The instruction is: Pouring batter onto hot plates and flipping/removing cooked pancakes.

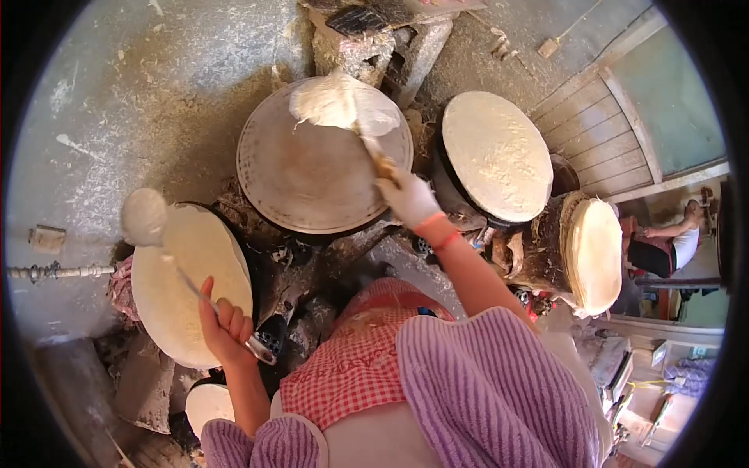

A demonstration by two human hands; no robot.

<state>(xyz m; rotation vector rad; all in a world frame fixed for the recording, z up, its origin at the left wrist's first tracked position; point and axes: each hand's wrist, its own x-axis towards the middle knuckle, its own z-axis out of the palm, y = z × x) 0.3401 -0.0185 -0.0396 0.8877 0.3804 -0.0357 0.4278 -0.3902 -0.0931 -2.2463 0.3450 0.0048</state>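
My left hand (227, 327) grips the metal handle of a batter-coated ladle (144, 217), held over the edge of a round griddle bearing a thin pale flatbread (187, 286). My right hand (409, 196), in a whitish glove with an orange band at the wrist, is closed around the handle of a spreader (368, 137). Its far end is blurred and meets pale, wet batter (325, 102) at the upper part of the middle round griddle (304, 175). Brownish, bare surface shows on the rest of that griddle. On the right griddle lies another thin flatbread (497, 155).
A stack of flatbreads (595, 257) stands at the right. Part of another pale round (210, 406) shows at lower left. Split firewood (145, 380) lies by the left griddle. A masonry block (351, 55) stands behind the middle griddle. Another person (664, 245) is at the far right.
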